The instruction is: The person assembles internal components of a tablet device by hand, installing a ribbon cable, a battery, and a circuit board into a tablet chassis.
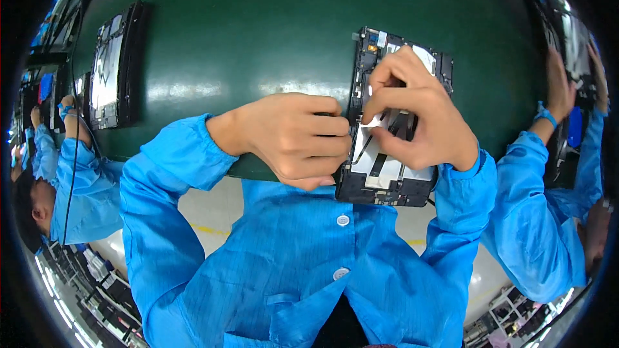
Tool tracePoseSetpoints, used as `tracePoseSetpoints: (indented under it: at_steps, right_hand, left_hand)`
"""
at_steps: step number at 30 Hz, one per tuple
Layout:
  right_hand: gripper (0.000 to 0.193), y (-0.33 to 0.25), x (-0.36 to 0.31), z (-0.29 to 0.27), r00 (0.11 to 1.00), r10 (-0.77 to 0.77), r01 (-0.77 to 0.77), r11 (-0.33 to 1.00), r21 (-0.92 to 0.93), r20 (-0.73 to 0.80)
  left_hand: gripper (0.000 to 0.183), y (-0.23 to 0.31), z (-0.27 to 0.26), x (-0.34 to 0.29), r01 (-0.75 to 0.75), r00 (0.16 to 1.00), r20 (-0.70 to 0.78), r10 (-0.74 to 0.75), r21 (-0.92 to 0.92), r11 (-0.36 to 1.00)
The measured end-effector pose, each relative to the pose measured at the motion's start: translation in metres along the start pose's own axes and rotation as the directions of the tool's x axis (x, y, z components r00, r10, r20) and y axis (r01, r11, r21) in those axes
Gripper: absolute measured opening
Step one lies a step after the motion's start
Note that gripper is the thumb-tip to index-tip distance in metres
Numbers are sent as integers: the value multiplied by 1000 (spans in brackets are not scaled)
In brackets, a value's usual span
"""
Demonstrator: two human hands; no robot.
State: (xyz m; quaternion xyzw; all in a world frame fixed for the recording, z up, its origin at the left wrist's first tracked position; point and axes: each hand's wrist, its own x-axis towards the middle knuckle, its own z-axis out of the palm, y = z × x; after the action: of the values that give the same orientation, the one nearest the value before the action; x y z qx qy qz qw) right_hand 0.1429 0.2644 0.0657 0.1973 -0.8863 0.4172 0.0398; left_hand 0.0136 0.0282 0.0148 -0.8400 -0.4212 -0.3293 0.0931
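Observation:
An opened tablet (387, 180) lies on the green table with its inside facing up, showing a black frame, a pale silvery battery area and dark flat cables. My left hand (293, 138) is closed, its fingers curled against the tablet's left edge. Whatever those fingers hold is hidden. Over the middle of the tablet, my right hand (422, 109) is closed in a pinch. A small whitish piece (371, 124) shows between its thumb and forefinger, too small to identify. This hand covers part of the cables and the battery area.
More opened tablets (109, 71) rest at the table's left end. The green table (245, 32) stretches away ahead, its near edge close to my body. A co-worker in blue (541, 219) is near on the right, and another person (84, 180) is on the left. A thin black cable (78, 90) hangs at the left.

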Motion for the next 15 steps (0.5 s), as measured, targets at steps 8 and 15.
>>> tracePoseSetpoints:
  at_steps: [8,15]
  right_hand:
    - [19,5,-12,6,991,54,-45,996,-79,119]
    - [18,3,-8,3,985,82,-68,993,-95,150]
  left_hand:
    - [36,-6,10,2,42,999,28,-40,-83,996]
    - [39,-6,3,1,66,997,41,-61,-115,991]
